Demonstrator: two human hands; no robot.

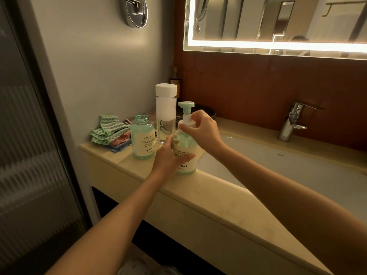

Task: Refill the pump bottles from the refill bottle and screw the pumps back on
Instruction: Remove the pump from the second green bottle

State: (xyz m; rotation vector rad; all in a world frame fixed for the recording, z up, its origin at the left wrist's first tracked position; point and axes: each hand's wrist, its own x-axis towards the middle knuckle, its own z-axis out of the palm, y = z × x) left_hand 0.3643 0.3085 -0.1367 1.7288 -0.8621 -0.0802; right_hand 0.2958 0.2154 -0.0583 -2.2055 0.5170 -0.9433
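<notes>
Two teal pump bottles stand on the beige counter (198, 187). The nearer pump bottle (187, 144) carries its green pump head (186, 108). My left hand (168, 155) grips its body around the label. My right hand (200, 127) pinches the white pump collar at the bottle's neck. The second pump bottle (143, 138) stands to the left with an open neck and no pump. Behind them stands the tall clear refill bottle (165, 114) with its white cap on.
Folded cloths (110, 132) lie at the counter's left end against the wall. The white sink basin (288, 169) lies to the right with a chrome faucet (293, 121) behind it. A dark dish (204, 112) sits behind the bottles. A lit mirror hangs above.
</notes>
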